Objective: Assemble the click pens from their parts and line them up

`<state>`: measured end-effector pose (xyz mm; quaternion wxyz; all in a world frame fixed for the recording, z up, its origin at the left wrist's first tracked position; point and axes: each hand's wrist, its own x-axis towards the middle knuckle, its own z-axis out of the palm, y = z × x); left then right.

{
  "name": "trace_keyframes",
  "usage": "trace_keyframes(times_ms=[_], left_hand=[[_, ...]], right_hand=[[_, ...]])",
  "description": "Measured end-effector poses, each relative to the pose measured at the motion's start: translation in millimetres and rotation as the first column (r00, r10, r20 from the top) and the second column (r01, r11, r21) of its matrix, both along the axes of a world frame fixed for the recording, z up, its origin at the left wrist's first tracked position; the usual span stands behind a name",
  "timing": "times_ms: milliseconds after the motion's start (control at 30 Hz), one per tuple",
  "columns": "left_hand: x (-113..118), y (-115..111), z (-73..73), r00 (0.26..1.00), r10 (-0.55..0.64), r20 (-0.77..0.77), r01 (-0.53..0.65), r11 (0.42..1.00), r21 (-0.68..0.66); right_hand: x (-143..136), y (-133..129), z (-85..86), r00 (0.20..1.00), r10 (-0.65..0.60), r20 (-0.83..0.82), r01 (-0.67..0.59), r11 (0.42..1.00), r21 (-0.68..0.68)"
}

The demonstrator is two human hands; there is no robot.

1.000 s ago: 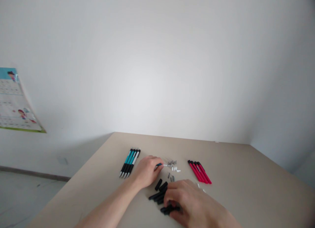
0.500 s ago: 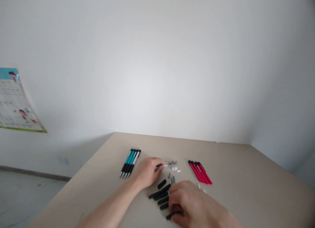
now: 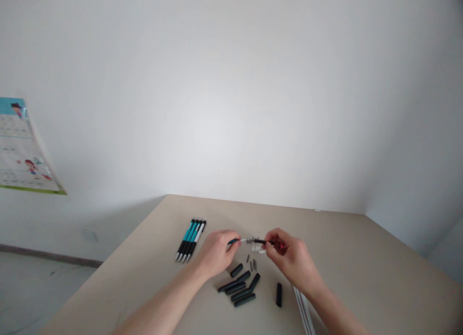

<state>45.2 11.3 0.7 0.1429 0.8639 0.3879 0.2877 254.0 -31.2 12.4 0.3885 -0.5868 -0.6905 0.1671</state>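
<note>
One blue pen barrel (image 3: 233, 241) sits pinched in the narrow grip of the left hand (image 3: 218, 249), a thin white rod (image 3: 243, 240) poking out of it to the right. Facing it, the right hand (image 3: 293, 255) holds a slim black tube (image 3: 259, 241), also in a narrow fingertip grip, its end pointing at the rod; whether the two touch is too small to tell.

Both hands are over a beige worktop (image 3: 349, 258) that runs back to a pale wall (image 3: 217, 108). At far left hang a colourful poster (image 3: 31, 147) and, below, a grey floor (image 3: 21, 296).

Four pens (image 3: 191, 239), three teal and one white, lie side by side left of the left hand. Small silver pieces (image 3: 249, 241) and white bits (image 3: 256, 249) lie between the hands, with grey bits (image 3: 251, 266) nearer the front. Closer still is a cluster of black pieces (image 3: 245, 300), one more black piece (image 3: 279, 295) lying apart to its right. The right forearm partly covers some long white sticks (image 3: 304, 311), and something red (image 3: 282, 247) shows among that hand's fingers, mostly hidden.
</note>
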Motion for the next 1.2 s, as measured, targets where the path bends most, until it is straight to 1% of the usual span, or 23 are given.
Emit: trace_keyframes(times_ms=[100, 167, 300, 533, 733, 833, 933, 1000, 1100, 1200], left_hand=[[-1.8, 2.2, -2.1, 1.000, -0.011, 0.028, 0.010, 0.999, 0.034], [-2.4, 3.5, -4.2, 0.999, -0.017, 0.039, 0.015, 0.999, 0.050], [-2.7, 5.1, -6.8, 0.999, -0.018, 0.041, 0.015, 0.997, 0.073], [-2.8, 3.5, -4.1, 0.999, -0.051, 0.004, 0.050, 0.994, 0.098], [-2.1, 1.8, -2.8, 0.997, -0.077, -0.023, 0.079, 0.989, 0.124], [-0.5, 1.6, -4.0, 0.995, -0.101, -0.003, 0.101, 0.989, 0.104], [1.2, 1.5, -5.8, 0.987, -0.132, 0.090, 0.128, 0.991, 0.047], [1.9, 1.1, -6.2, 0.980, -0.158, 0.123, 0.158, 0.987, 0.012], [2.1, 0.5, -5.3, 0.978, -0.180, 0.107, 0.181, 0.983, 0.005], [1.7, 0.3, -4.3, 0.982, -0.166, 0.086, 0.165, 0.986, 0.026]], right_hand=[[3.6, 5.1, -6.9, 0.991, -0.030, -0.131, 0.028, 0.999, -0.020], [5.8, 6.4, -9.2, 0.988, -0.020, -0.155, 0.017, 1.000, -0.017], [7.7, 5.6, -10.6, 0.993, 0.014, -0.118, -0.016, 1.000, -0.011], [6.4, 3.7, -12.6, 0.997, 0.045, -0.069, -0.044, 0.999, 0.007], [3.2, 0.3, -8.1, 0.994, 0.105, 0.024, -0.106, 0.994, 0.034], [-0.5, -1.8, -5.5, 0.988, 0.135, 0.078, -0.141, 0.988, 0.067], [-4.6, -4.1, -3.9, 0.981, 0.166, 0.103, -0.174, 0.981, 0.083], [-7.1, -5.3, -3.1, 0.975, 0.202, 0.095, -0.209, 0.975, 0.076], [-9.8, -6.2, -2.1, 0.968, 0.240, 0.071, -0.244, 0.968, 0.061], [-10.8, -6.2, -1.2, 0.968, 0.243, 0.059, -0.246, 0.968, 0.048]])
